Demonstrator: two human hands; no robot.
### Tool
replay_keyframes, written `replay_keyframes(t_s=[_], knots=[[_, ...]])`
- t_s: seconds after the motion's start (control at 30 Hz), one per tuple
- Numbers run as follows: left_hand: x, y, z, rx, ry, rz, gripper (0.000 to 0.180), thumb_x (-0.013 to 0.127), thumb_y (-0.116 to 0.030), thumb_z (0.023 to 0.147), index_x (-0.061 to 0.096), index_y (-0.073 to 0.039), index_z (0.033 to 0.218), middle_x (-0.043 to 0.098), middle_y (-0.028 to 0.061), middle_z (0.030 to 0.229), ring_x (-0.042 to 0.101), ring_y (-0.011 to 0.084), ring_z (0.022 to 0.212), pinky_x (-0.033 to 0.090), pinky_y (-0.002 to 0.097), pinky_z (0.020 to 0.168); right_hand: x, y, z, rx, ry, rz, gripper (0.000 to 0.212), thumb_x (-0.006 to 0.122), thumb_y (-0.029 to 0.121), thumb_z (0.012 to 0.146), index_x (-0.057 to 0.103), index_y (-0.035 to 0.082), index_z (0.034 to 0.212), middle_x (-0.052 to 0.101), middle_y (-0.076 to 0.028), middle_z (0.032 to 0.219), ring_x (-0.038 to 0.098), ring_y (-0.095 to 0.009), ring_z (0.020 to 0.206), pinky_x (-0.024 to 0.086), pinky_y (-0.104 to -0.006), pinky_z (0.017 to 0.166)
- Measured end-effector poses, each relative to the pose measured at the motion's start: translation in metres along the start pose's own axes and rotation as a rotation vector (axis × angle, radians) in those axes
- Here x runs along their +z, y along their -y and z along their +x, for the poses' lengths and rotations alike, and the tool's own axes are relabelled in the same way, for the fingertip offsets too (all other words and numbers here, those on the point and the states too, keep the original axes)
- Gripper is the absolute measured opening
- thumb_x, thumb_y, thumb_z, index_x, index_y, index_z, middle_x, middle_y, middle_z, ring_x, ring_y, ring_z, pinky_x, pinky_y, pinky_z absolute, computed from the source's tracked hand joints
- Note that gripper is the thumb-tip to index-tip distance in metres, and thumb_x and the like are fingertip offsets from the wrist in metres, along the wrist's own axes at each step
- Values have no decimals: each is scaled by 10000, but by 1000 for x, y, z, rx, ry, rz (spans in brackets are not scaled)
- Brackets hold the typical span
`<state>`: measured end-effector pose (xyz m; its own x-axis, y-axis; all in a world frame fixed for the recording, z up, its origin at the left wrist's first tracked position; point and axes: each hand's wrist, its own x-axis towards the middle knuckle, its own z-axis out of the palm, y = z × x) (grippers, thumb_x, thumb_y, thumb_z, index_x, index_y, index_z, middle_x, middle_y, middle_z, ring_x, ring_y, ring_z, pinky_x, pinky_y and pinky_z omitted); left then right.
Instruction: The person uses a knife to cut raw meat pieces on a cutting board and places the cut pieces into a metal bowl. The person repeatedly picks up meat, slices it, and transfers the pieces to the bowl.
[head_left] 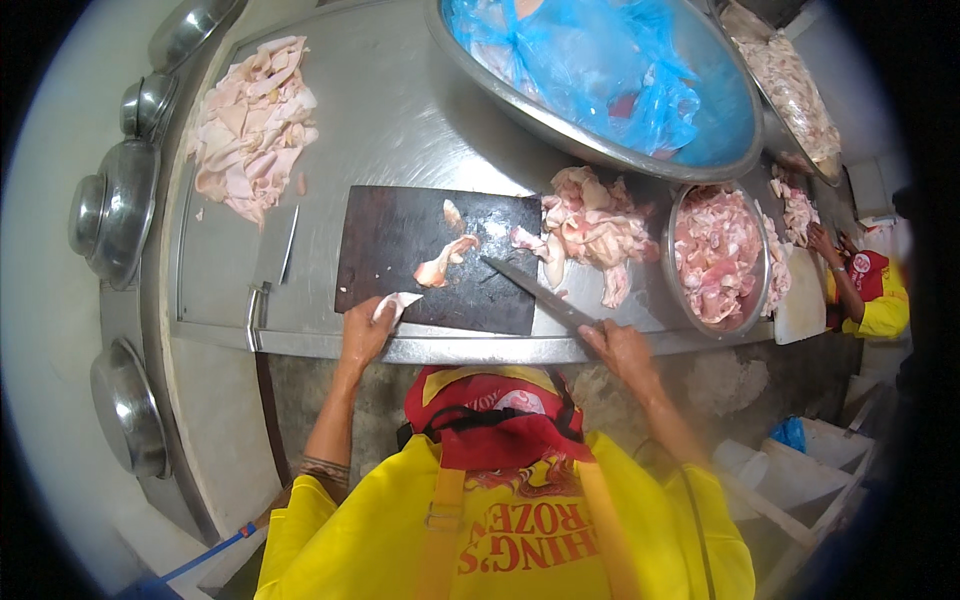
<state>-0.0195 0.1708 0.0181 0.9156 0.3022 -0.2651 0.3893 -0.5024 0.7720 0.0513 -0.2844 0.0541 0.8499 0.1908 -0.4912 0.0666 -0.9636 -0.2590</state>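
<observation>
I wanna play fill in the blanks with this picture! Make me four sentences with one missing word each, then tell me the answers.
1. The right hand holds a ____ with its tip over the dark cutting board.
2. The plastic bag in the biggest bowl is coloured ____.
3. The flat pile of pale pieces lies to the ____ of the cutting board.
4. The shirt of the person holding the blade is ____.

Missing words: knife; blue; left; yellow.
</observation>
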Motion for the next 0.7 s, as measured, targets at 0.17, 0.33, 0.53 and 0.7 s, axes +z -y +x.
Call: replay_keyframes(t_s=[0.17, 0.33, 0.53, 0.7], knots=[[37, -63, 30, 313, -111, 239, 263, 744, -184, 872, 745, -8, 1067, 678, 197, 931, 662, 358, 839, 517, 435, 753, 19, 13, -4, -3, 35, 384, 763, 471, 664, 1004, 681, -68, 958, 663, -340, 834, 657, -524, 860, 497, -553, 786], [85, -120, 88, 553, -80, 394, 312, 833, -193, 781, 734, -17, 1018, 643, 229, 1110, 607, 419, 1048, 506, 491, 910, 51, 2, 1, 261, -62, 703, 788, 439, 644, 1025, 683, -85, 852, 651, -307, 760, 656, -469, 800, 494, -507, 760], [172, -139, 117, 817, 130, 444, 327, 808, -178, 800, 668, 19, 1020, 626, 233, 1095, 598, 417, 1053, 503, 484, 907, 69, -9, -8, 400, -86, 878, 807, 379, 674, 1027, 679, -52, 846, 640, -194, 659, 655, -338, 678, 501, -478, 709], [154, -191, 127, 394, 509, 249, 277, 795, -228, 874, 651, 2, 933, 654, 179, 822, 639, 294, 731, 513, 429, 709, 71, -24, -13, 385, 13, 882, 864, 336, 716, 1015, 694, -63, 905, 683, -275, 827, 680, -430, 869, 491, -517, 839]])
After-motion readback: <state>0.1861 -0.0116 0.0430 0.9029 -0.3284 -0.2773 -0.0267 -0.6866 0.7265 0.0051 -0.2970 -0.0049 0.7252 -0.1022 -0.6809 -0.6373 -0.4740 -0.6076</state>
